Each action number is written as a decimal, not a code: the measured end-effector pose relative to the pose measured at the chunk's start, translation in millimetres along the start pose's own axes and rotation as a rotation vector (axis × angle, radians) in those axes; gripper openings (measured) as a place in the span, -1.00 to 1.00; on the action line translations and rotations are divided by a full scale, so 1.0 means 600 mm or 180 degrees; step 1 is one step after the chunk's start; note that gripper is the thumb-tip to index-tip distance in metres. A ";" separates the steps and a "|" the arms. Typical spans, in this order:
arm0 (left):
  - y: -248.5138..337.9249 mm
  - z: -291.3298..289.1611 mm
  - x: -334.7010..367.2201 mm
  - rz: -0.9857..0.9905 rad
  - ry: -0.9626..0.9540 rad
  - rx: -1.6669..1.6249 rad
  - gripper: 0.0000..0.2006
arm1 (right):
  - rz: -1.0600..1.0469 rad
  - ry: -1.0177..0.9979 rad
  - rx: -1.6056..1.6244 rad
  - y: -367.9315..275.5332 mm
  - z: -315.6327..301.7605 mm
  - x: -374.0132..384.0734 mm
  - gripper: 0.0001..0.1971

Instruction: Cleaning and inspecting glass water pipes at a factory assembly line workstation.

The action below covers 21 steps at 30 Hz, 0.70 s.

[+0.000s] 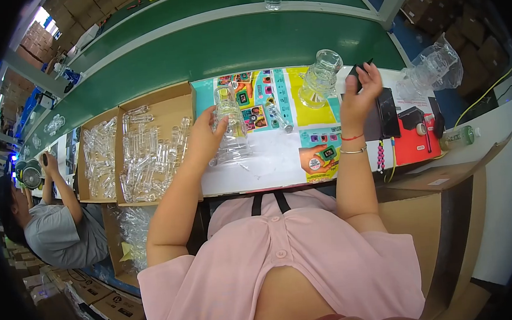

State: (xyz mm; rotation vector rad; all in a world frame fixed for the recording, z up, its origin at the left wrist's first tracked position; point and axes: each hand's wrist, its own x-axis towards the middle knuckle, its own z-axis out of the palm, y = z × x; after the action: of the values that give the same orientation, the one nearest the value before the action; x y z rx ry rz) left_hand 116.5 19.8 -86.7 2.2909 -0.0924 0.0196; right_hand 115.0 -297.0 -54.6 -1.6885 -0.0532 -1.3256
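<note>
1. the colourful printed sheet (276, 109) on the desk (280, 164) is the landmark; everything below is placed against it.
2. the left hand (205, 137) is at the sheet's left edge, its fingers (217, 126) curled partly round a clear plastic vessel (230, 129) that stands upright there. the grip looks loose and from the side, which i judge steadies the vessel rather than lifts it.
3. the right hand (360, 95) is raised over the sheet's right edge, palm toward the person, fingers (374, 73) bent around a small dark object (359, 74). what that object is, is too small to tell; the hold appears to be a light pinch.
4. a second clear vessel (320, 77) stands on the sheet's upper right part, just left of the right hand, touched by neither hand.
5. a small clear tube (280, 118) lies on the sheet between the two vessels.
6. left of the sheet, two open cardboard boxes (147, 105) sit side by side, both filled with many clear plastic tubes (150, 157) lying loose; this likely keeps parts within reach of the left hand.
7. right of the sheet lie a black and red package (412, 133) and a crumpled clear bag (435, 67).
8. far left of the sheet, another person (55, 225) in grey works at the same desk.
</note>
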 end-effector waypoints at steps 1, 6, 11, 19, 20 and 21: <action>-0.003 0.000 0.001 -0.0002 0.0009 -0.0001 -0.50 | -0.0138 -0.0332 -0.0512 -0.005 0.009 0.001 -0.48; 0.022 -0.016 -0.013 0.1307 0.0642 0.0938 -0.56 | 0.0066 -0.1265 -0.1135 -0.010 0.036 0.020 -0.31; 0.059 -0.034 -0.037 0.1543 0.0500 0.0706 -0.60 | 0.0793 -0.1211 -0.0176 -0.051 0.033 0.040 -0.43; 0.115 0.014 -0.090 -0.0265 -0.2612 -0.4178 -0.28 | 0.2000 -0.2219 0.4088 -0.171 0.044 0.019 -0.35; 0.139 0.018 -0.112 -0.0629 -0.3376 -0.4854 -0.10 | 0.2191 -0.2755 0.4622 -0.182 0.055 -0.003 -0.31; 0.140 0.026 -0.125 -0.0625 -0.3366 -0.4854 -0.10 | 0.2367 -0.3296 0.5139 -0.186 0.060 -0.017 -0.27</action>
State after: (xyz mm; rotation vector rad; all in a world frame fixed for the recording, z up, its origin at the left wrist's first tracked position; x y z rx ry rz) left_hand 35.3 -42.9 -37.2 0.5915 -0.2919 -0.9958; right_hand 76.0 -206.5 10.1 -0.5789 -0.7691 0.3771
